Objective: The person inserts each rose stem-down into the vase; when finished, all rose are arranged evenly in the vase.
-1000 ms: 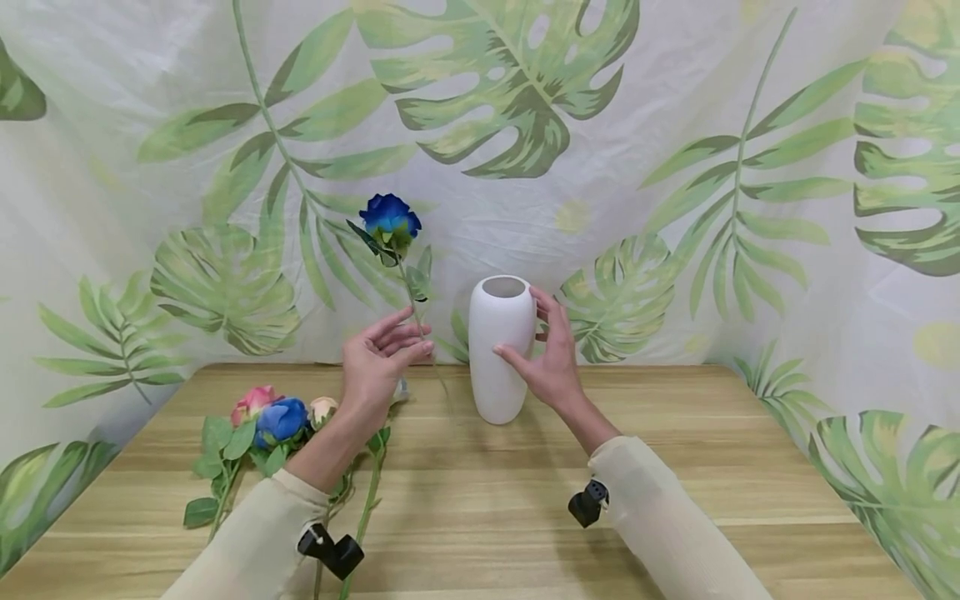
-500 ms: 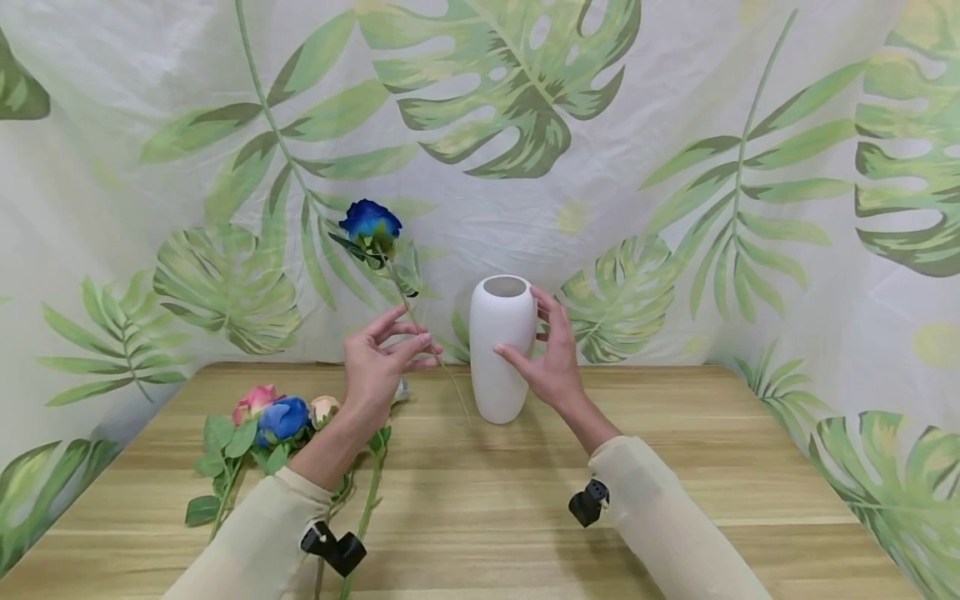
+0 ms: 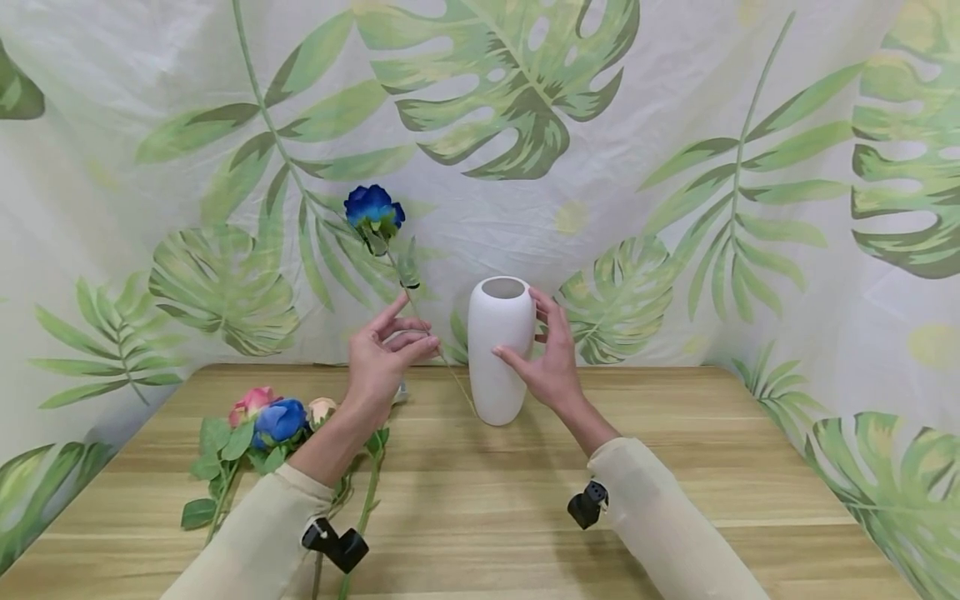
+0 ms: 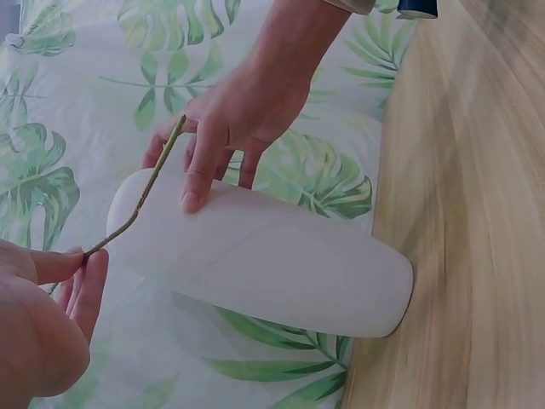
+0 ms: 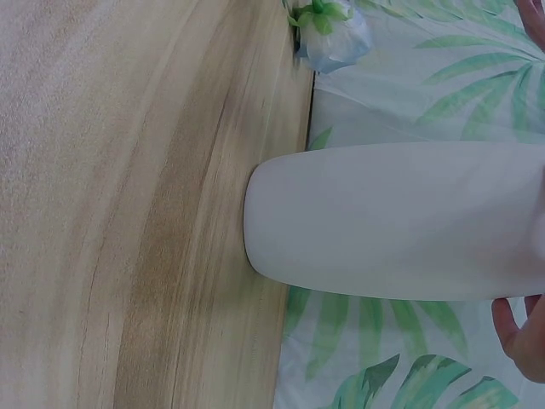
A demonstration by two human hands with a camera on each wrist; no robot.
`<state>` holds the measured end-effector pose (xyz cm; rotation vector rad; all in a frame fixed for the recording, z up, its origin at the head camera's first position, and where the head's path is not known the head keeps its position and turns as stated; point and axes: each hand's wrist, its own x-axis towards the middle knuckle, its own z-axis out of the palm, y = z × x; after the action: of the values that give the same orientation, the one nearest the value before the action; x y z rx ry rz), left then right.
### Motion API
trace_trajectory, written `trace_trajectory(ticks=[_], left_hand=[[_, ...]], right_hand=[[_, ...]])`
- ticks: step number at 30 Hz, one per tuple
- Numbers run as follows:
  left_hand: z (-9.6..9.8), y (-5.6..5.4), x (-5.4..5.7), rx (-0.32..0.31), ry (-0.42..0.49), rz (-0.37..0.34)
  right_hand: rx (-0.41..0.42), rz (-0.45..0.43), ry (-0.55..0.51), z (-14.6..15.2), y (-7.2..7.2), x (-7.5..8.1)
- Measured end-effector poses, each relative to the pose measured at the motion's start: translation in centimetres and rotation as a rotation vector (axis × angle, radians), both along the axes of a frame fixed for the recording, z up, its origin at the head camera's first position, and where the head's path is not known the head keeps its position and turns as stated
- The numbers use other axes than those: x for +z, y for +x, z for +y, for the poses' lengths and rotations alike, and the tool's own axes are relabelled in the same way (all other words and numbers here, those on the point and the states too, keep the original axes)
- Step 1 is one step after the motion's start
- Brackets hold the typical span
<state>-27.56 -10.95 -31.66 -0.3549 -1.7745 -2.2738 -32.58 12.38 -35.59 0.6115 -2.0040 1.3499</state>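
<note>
In the head view my left hand [image 3: 382, 358] pinches the thin stem of a blue artificial rose [image 3: 374, 208] between thumb and fingers. The bloom is up and leans left. The stem slants down to the right, its lower end in front of or beside the vase's lower left side; whether they touch I cannot tell. A tall white vase [image 3: 498, 358] stands upright on the table, its round mouth facing up. My right hand [image 3: 551, 354] grips it from the right, thumb in front and fingers around the back. The left wrist view shows the bent bare stem [image 4: 143, 200] crossing before the vase [image 4: 272, 251].
On the left of the wooden table [image 3: 675, 500] lie several artificial flowers, among them a pink rose [image 3: 253, 402], another blue rose [image 3: 280, 422] and a peach one [image 3: 321, 410]. A whitish flower [image 5: 332, 38] lies near the back edge. A leaf-printed cloth [image 3: 480, 217] hangs behind.
The blue rose's bloom has moved left while the stem's lower end has swung right, towards the vase. My left hand has shifted slightly. The right hand and the vase look unchanged.
</note>
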Motion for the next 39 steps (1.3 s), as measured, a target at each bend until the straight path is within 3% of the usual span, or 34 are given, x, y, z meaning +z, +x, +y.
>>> trace_trajectory(ticks=[8, 16, 24, 39], left_hand=[[0.9, -0.4, 0.7, 0.059, 0.067, 0.092], [1.8, -0.7, 1.0, 0.202, 0.072, 0.266], [2.5, -1.5, 1.7, 0.302, 0.11, 0.38], [4.1, -2.9, 2.5, 0.395, 0.169, 0.482]], right_hand=[[0.002, 0.007, -0.004, 0.0, 0.1, 0.0], [0.004, -0.001, -0.005, 0.0, 0.0, 0.1], [0.004, 0.005, -0.008, 0.0, 0.1, 0.1], [0.001, -0.004, -0.009, 0.1, -0.2, -0.1]])
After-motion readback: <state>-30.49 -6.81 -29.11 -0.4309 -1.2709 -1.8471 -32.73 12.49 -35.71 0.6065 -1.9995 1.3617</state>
